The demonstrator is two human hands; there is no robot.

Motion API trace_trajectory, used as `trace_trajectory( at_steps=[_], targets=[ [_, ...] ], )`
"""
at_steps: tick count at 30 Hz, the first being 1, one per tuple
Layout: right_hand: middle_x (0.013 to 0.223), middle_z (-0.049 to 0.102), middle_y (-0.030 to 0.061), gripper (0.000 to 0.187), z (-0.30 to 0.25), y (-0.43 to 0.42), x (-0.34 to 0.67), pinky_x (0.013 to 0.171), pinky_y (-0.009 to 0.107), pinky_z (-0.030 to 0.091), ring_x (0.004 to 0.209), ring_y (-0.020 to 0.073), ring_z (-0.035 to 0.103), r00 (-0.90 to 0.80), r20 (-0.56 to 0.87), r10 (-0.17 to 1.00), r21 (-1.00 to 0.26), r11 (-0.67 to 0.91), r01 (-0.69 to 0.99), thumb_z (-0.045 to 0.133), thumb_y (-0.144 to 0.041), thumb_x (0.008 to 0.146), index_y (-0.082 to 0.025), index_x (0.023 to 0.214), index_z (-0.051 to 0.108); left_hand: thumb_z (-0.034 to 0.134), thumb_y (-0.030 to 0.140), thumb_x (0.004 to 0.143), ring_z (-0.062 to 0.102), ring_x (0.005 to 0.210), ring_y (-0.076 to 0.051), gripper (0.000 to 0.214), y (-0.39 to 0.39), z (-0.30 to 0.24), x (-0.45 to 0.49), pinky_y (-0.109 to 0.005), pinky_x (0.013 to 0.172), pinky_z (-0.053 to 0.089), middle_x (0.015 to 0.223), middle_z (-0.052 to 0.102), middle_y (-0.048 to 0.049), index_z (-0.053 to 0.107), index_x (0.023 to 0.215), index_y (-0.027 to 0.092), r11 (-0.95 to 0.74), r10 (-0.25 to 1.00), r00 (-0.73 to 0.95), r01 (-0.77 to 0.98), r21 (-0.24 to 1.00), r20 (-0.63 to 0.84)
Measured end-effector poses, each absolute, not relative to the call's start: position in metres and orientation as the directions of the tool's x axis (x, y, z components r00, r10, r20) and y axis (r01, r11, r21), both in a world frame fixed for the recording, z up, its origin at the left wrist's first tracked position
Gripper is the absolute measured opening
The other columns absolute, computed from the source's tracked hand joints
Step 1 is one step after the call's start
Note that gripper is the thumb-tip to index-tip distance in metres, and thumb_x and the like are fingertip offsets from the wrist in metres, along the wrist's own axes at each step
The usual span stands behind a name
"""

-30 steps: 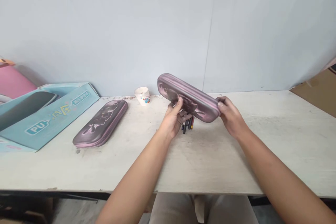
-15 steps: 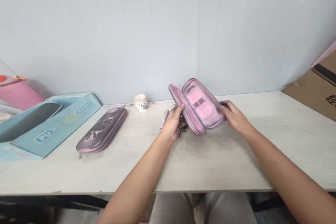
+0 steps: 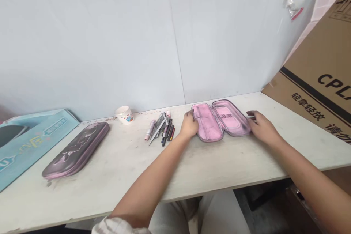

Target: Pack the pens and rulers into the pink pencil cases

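Observation:
An open pencil case [image 3: 221, 120] with a pink lining lies flat on the table, its two halves side by side. My left hand [image 3: 189, 125] has its fingers curled over the rim of the left half. My right hand [image 3: 261, 126] rests at the case's right end, fingertips against it and not gripping. To the left of the case is a loose pile of pens and markers [image 3: 164, 129], with a pink marker [image 3: 149, 130] beside it. Neither hand touches them.
A closed dark pink pencil case [image 3: 75, 150] lies on the left of the table. Behind it are a small paper cup [image 3: 124, 114] and a teal printed box [image 3: 30, 142]. A cardboard carton [image 3: 315, 76] leans at the right end by the wall.
The case, held up and tilted earlier, now lies open and flat on the table. My right hand has loosened its hold. The pens show fully, and the view has swung right.

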State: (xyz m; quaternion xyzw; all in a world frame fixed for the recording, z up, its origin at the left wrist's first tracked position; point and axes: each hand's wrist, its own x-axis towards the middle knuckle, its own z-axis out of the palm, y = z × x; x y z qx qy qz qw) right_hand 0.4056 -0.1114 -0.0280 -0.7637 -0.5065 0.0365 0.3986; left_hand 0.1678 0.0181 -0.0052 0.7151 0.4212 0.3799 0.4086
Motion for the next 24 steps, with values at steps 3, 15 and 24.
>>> trace_trajectory(
  at_steps=[3, 15, 24],
  targets=[
    [0.129, 0.047, 0.0131, 0.042, -0.025, -0.108, 0.385, 0.098, 0.044, 0.036, 0.118, 0.0274, 0.044, 0.242, 0.498, 0.833, -0.455, 0.014, 0.89, 0.039, -0.036, 0.084, -0.02, 0.121, 0.051, 0.049, 0.025, 0.079, 0.024, 0.134, -0.028, 0.044, 0.013, -0.01, 0.168, -0.043, 0.109, 0.017, 0.142, 0.034, -0.0163, 0.051, 0.121, 0.015, -0.546, 0.814, 0.518, 0.532, 0.647, 0.261],
    [0.111, 0.056, 0.0124, 0.038, -0.021, -0.084, 0.334, 0.089, 0.044, 0.039, 0.107, 0.0279, 0.049, -0.015, 0.451, 0.893, -0.251, 0.142, 0.957, 0.037, -0.042, 0.087, -0.02, 0.104, 0.063, 0.036, 0.035, 0.087, 0.042, 0.118, -0.026, 0.041, 0.028, 0.008, 0.089, -0.041, 0.098, 0.031, 0.126, 0.047, -0.0155, 0.048, 0.12, 0.014, -0.561, 0.817, 0.462, 0.775, 0.29, 0.345],
    [0.098, 0.059, 0.0107, 0.028, -0.006, -0.046, 0.252, 0.09, 0.043, 0.038, 0.1, 0.0258, 0.05, -0.156, 0.492, 0.857, -0.251, 0.311, 0.917, 0.04, -0.033, 0.085, -0.019, 0.092, 0.064, 0.037, 0.048, 0.083, 0.05, 0.103, -0.034, 0.049, 0.05, -0.011, -0.011, -0.042, 0.086, 0.036, 0.104, 0.057, -0.0231, 0.055, 0.102, 0.006, -0.152, 0.946, 0.119, 0.984, 0.088, 0.303]
  ],
)
